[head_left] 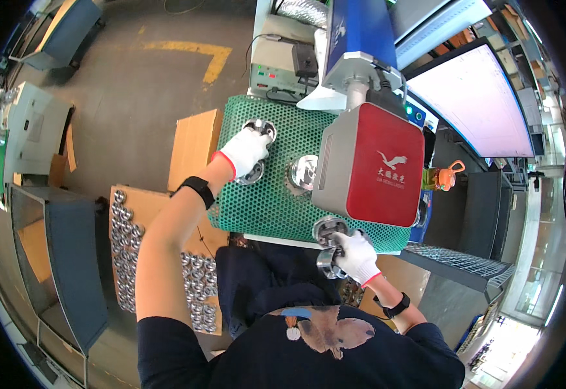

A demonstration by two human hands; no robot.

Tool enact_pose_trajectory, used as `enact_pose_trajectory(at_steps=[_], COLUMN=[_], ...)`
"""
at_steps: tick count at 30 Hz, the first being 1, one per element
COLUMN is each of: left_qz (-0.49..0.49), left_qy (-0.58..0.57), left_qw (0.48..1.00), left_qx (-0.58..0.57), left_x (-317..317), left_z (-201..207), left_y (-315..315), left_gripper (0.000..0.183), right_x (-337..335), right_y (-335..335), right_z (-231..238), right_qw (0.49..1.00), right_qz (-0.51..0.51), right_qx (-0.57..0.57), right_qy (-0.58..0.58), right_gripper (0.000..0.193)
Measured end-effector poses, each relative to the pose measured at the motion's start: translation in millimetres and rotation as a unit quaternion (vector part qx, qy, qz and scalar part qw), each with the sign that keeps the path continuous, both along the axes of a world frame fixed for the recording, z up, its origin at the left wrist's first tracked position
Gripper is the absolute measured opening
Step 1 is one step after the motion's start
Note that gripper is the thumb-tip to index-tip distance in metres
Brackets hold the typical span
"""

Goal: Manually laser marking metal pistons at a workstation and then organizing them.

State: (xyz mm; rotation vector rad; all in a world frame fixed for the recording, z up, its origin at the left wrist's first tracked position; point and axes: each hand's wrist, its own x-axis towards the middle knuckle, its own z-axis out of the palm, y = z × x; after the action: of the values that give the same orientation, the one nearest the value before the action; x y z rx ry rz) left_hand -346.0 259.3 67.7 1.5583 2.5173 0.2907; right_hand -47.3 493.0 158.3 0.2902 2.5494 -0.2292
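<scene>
Nearest the person's lap, shiny metal parts [199, 285] stand in packed rows on cardboard [141, 202] at the left; whether these are finished or waiting, I cannot tell. Beyond them, on the green perforated mat [273, 217], a single metal piece [305, 172] sits just beside the red-fronted machine head [387, 168], partly hidden by it. My judgement is that the work is midway through a batch, with this piece and the ones at the hands not yet settled among the rows (no mark on any part is legible).

As for pose, the right hand [356, 257], nearer the body, is bent in at the mat's front edge, gloved fingers curled around a pair of metal rings [329, 262], one past the edge. Farther out, the left hand [246, 152] reaches with a nearly straight arm to the mat's left side, gripping the upper ring [265, 129]; a lower ring [252, 174] shows under the palm, its hold unclear. Behind everything rises the blue machine body [361, 29].
</scene>
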Motion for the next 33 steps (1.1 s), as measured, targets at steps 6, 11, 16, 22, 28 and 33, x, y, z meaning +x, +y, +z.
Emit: enact_pose_trajectory(at_steps=[6, 11, 16, 22, 28, 33], left_qz=[0.011, 0.135, 0.468, 0.748, 0.799, 0.779], left_qy=[0.036, -0.034, -0.089, -0.115, -0.175, -0.2], left_qw=[0.999, 0.987, 0.864, 0.652, 0.571, 0.574], left_qx=[0.029, 0.078, 0.164, 0.041, 0.068, 0.153], left_x=[35, 152, 352, 556, 633, 610], left_z=[6, 12, -1, -11, -66, -159], left_y=[-11, -75, -166, -243, -265, -265], left_gripper=[0.014, 0.014, 0.021, 0.011, 0.011, 0.009], right_x=[-3, -32, -41, -24, -11, -26], right_y=[8, -38, -123, -252, -384, -471], right_z=[4, 12, 20, -64, -224, -378], right_qw=[1.0, 0.99, 0.953, 0.846, 0.766, 0.75], right_qz=[0.015, 0.139, 0.298, 0.519, 0.634, 0.657], right_qx=[0.015, -0.014, -0.047, -0.113, -0.05, -0.009], right_qy=[-0.019, -0.03, -0.035, -0.043, -0.095, -0.079], right_gripper=[0.049, 0.048, 0.049, 0.044, 0.044, 0.037])
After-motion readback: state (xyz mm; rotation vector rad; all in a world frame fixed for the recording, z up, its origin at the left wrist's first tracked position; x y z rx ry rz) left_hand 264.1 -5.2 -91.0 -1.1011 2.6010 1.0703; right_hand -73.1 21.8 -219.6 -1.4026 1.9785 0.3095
